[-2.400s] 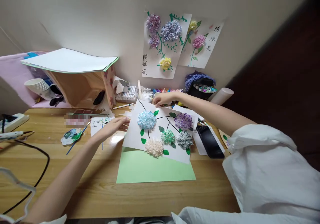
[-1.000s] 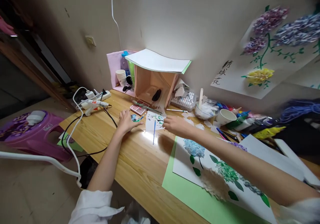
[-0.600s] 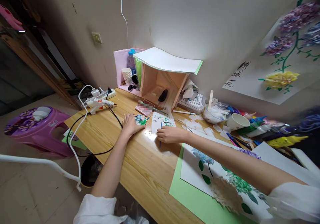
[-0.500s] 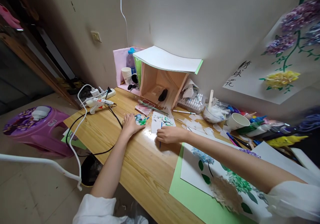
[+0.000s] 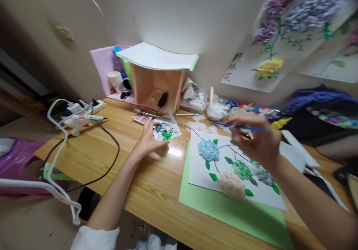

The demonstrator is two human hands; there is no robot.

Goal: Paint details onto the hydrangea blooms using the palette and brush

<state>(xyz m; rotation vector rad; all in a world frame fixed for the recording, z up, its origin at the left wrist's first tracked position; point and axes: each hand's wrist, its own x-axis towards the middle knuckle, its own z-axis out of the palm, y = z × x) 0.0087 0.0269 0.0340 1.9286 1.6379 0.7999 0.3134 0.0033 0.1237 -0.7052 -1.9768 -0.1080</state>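
Observation:
My left hand (image 5: 148, 139) grips the near edge of a small paint palette (image 5: 161, 130) with green and dark paint in its wells. The palette is above the table, in front of a paint-marked piece of paper (image 5: 176, 130). My right hand (image 5: 256, 140) is raised over the right side of a flower picture, pinching a thin blue paintbrush (image 5: 223, 124) whose tip points left. The picture (image 5: 200, 175) has blue, green, beige and grey textured blossoms with green leaves and dark stems, and lies on a light green sheet (image 5: 192, 198).
A glue gun (image 5: 79, 122) and power strip (image 5: 97, 106) with looping cables stand at the left. Behind are a pink box (image 5: 156, 82), a marker case (image 5: 192, 103), a bowl of white scraps (image 5: 216, 111) and a paper cup (image 5: 236, 112). Flower pictures hang on the wall.
My right hand has moved right with the paintbrush, from the paint-marked paper to above the flower picture. My left hand has lifted the palette. The view has turned right.

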